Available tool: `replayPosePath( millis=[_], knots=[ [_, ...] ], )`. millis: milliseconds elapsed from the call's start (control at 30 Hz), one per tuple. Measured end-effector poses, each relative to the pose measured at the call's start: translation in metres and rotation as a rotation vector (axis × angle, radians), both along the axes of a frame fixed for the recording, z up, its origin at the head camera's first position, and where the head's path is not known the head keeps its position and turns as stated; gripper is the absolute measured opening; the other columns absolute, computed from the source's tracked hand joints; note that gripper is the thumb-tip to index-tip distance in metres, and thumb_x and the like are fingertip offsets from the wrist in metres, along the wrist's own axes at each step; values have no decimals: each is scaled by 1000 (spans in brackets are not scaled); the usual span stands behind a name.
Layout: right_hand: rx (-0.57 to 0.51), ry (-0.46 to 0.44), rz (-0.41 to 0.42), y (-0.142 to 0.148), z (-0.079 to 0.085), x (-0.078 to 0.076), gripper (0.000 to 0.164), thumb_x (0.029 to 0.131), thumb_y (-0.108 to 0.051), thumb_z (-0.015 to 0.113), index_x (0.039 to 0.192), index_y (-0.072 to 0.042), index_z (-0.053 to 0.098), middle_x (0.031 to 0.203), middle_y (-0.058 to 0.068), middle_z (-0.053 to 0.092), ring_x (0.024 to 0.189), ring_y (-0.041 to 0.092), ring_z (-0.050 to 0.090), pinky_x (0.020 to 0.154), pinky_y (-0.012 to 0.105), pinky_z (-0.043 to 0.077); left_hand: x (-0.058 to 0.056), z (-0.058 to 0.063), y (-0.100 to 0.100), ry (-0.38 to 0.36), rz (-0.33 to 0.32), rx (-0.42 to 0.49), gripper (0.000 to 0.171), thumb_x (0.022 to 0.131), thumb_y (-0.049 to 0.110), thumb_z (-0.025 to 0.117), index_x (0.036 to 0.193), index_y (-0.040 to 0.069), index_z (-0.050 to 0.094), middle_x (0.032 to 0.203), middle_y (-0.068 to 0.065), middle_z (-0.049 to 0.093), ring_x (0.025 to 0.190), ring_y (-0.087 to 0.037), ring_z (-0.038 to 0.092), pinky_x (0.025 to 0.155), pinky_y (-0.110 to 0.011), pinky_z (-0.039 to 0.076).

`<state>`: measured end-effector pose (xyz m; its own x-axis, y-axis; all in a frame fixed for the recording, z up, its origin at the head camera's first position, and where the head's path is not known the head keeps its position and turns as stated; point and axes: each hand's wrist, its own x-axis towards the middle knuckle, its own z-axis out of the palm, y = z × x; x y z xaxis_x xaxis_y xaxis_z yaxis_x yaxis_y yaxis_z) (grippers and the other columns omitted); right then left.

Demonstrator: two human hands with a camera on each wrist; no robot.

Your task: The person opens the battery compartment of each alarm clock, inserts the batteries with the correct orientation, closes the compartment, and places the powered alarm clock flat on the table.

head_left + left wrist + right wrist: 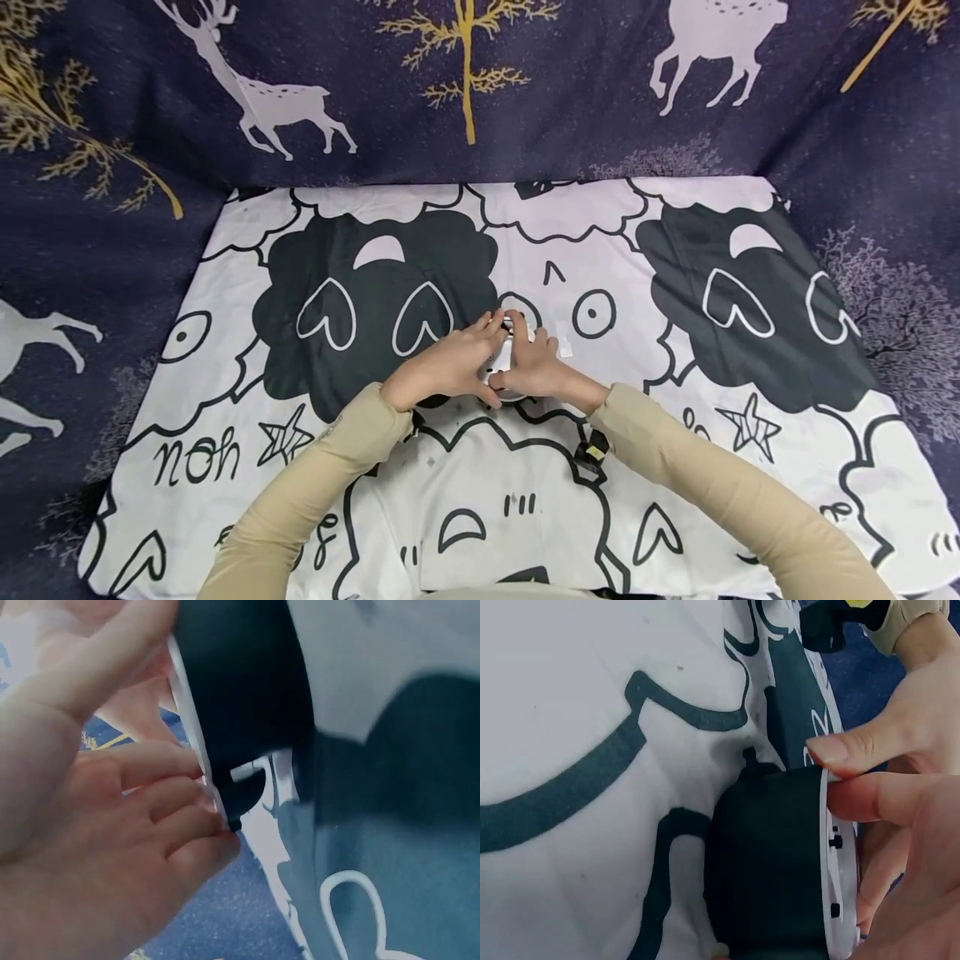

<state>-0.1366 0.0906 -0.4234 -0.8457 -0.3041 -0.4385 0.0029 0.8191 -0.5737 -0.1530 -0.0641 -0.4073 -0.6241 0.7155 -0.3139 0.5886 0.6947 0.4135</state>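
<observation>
A round device with a white face (501, 360) and a deep black body (769, 862) sits between my two hands, near the middle of the cloth. Small black parts show on its white face in the right wrist view. My left hand (452, 360) holds it from the left, fingertips on the white rim and thumb at the near side. From the right, my right hand (534, 368) grips the same rim with curled fingers. Much of the face is hidden under the hands. In the left wrist view, a dark tab (246, 793) sticks out by the rim.
A white cloth (465, 467) with black cartoon drawings covers the table. Just right of my right hand lies a small clear piece (565, 340). Dark blue fabric (405, 108) with deer and trees hangs behind and at the sides. A black wrist camera (592, 450) hangs under the right sleeve.
</observation>
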Motion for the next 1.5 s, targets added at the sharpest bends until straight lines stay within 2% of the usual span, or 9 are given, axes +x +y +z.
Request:
replayPosePath(
  millis=[67, 133, 267, 367, 633, 867, 1033, 1267, 1500],
  knots=[
    [19, -10, -5, 0, 0, 1, 102, 76, -35, 66, 146, -7, -3, 136, 41, 21, 127, 52, 18, 102, 58, 21, 1, -2, 3, 8, -2, -12, 105, 65, 48, 76, 142, -2, 26, 152, -21, 8, 140, -36, 11, 105, -51, 31],
    [44, -28, -15, 0, 1, 2, 102, 77, -38, 66, 146, -8, -4, 135, 41, 21, 121, 52, 28, 97, 55, 31, 0, -4, 5, 30, -4, -24, 107, 63, 49, 77, 143, -1, 26, 152, -20, 9, 140, -35, 13, 103, -52, 33],
    [96, -148, -37, -2, 6, -1, 105, 78, -43, 64, 145, -18, -12, 136, 39, 15, 88, 43, 57, 69, 41, 52, -1, -5, 6, 57, -6, -44, 106, 61, 50, 77, 142, 2, 30, 152, -19, 12, 140, -34, 17, 97, -52, 39],
    [116, -244, -65, -5, 11, -5, 108, 75, -42, 67, 144, -25, -14, 137, 38, 13, 67, 34, 61, 52, 33, 53, -2, -3, 6, 74, -17, -60, 104, 61, 51, 77, 141, 3, 33, 151, -20, 15, 138, -35, 20, 94, -49, 43],
    [46, -305, -103, -5, 22, -11, 107, 71, -34, 68, 143, -24, -12, 140, 35, 11, 78, 36, 58, 51, 34, 53, -7, -2, 9, 149, -48, -46, 104, 57, 54, 79, 138, 3, 38, 147, -23, 23, 135, -36, 28, 91, -44, 47],
    [30, -324, -122, -5, 25, -10, 107, 69, -32, 66, 143, -23, -11, 140, 34, 11, 86, 33, 55, 52, 36, 53, -7, -5, 9, 207, -81, -4, 88, 55, 56, 79, 122, 6, 51, 144, -26, 29, 131, -37, 35, 80, -37, 52],
    [20, -343, -133, -9, 25, -11, 105, 68, -30, 68, 142, -24, -6, 137, 33, 15, 96, 35, 48, 52, 38, 53, -4, -5, 5, 220, -62, 1, 95, 55, 57, 79, 131, 9, 47, 143, -26, 32, 122, -40, 45, 77, -39, 53],
    [22, -346, -136, -13, 28, -14, 108, 65, -26, 68, 142, -26, -8, 135, 32, 17, 97, 36, 47, 52, 39, 53, -7, 0, 5, 229, -75, 0, 97, 56, 58, 79, 131, 6, 47, 141, -29, 33, 113, -41, 53, 72, -38, 55],
    [-28, -431, -155, -13, 29, -19, 108, 67, -21, 67, 142, -27, -10, 139, 30, 8, 122, 38, 25, 56, 44, 54, -10, 0, 8, 236, -90, -10, 92, 56, 57, 79, 126, 4, 53, 138, -29, 39, 115, -40, 53, 77, -39, 53]
  ],
)
